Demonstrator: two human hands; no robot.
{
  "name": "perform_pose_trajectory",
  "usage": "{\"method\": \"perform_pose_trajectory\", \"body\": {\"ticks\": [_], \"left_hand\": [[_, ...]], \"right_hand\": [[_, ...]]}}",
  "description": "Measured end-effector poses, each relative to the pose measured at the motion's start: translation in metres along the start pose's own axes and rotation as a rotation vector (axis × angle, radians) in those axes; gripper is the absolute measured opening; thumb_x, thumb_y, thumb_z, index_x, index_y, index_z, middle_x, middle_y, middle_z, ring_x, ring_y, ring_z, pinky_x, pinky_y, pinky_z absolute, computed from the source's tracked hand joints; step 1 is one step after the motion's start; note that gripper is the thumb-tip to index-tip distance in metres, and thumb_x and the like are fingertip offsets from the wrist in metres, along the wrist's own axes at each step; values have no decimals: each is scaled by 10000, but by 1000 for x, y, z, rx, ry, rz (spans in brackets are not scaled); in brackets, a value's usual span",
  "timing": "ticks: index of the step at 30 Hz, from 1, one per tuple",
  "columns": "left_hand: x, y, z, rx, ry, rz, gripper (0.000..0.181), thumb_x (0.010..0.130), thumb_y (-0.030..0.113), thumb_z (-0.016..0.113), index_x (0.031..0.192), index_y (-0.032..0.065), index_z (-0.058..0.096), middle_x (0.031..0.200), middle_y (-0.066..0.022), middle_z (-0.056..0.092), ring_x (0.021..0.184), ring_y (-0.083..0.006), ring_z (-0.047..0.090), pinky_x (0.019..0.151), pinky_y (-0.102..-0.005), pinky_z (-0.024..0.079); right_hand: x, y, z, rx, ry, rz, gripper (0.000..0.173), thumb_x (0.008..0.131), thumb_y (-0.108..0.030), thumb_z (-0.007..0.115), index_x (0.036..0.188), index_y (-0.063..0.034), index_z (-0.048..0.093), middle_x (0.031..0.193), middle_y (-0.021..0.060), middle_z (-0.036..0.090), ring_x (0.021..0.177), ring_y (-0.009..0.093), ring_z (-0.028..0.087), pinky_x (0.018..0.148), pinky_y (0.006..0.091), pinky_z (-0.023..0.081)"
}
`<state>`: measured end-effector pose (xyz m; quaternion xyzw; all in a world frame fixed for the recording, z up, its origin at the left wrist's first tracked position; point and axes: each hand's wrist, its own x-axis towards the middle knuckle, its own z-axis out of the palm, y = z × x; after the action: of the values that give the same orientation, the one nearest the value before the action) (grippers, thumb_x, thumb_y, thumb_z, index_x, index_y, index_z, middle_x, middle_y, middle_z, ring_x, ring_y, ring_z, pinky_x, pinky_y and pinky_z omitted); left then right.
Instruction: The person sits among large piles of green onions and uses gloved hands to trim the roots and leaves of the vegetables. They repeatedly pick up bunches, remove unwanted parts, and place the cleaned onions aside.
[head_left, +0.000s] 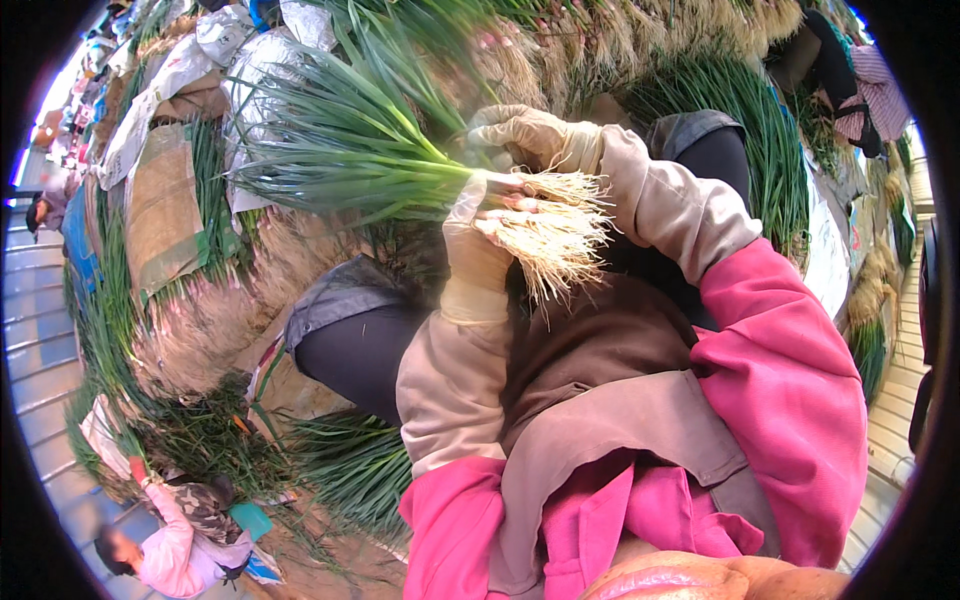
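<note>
My left hand (476, 244), in a pale thin glove, grips a bunch of green onions (420, 169) near the white root ends. The long green leaves fan out to the left, and the pale stringy roots (555, 225) point right. Just above the bunch is my right hand (525, 139), gloved as well, with its fingers bent. Blurred green leaves run up and left from its fingertips; whether it pinches a stalk cannot be made out.
Piled green onions with dense roots (195, 337) lie to the left and across the top. Burlap sacking (163, 206) and white sacks (262, 97) cover some. Loose leaves (225, 435) litter the lower left. Another person (180, 547) is at lower left, and a striped sleeve (881, 94) shows upper right.
</note>
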<state>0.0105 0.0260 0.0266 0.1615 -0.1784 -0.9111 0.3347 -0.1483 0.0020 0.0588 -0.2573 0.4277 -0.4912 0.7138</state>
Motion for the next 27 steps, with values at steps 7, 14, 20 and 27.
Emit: {"method": "perform_pose_trajectory", "body": {"ticks": [7, 14, 20, 27], "left_hand": [[-3, -4, 19, 51, 208, 27, 388, 866, 263, 491, 980, -108, 475, 872, -232, 523, 481, -179, 466, 488, -282, 454], [-8, -2, 16, -17, -5, 16, 282, 834, 222, 540, 967, -22, 491, 789, -99, 501, 558, -99, 452, 427, -175, 371], [-22, 2, 29, -272, 150, 183, 337, 856, 251, 512, 1046, -27, 508, 880, -139, 578, 720, -204, 577, 692, -342, 498], [-4, -9, 25, -211, 206, 142, 467, 878, 272, 494, 1220, -29, 392, 965, -152, 564, 734, -208, 569, 622, -336, 502]], "right_hand": [[7, 4, 3, -368, 112, -40, 141, 785, -79, 614, 911, -21, 588, 640, 37, 577, 446, 77, 470, 401, 213, 383], [38, 65, -33, -596, 476, -179, 188, 760, -160, 613, 841, 10, 617, 669, 76, 598, 517, 200, 540, 504, 305, 454], [14, 47, 2, -1489, 340, 2, 327, 806, -302, 558, 1000, -41, 582, 915, 178, 611, 796, 268, 605, 714, 347, 478], [18, -1, -53, -1543, 507, -282, 256, 788, -227, 602, 992, -72, 605, 789, 148, 629, 711, 288, 607, 641, 348, 470]]}}
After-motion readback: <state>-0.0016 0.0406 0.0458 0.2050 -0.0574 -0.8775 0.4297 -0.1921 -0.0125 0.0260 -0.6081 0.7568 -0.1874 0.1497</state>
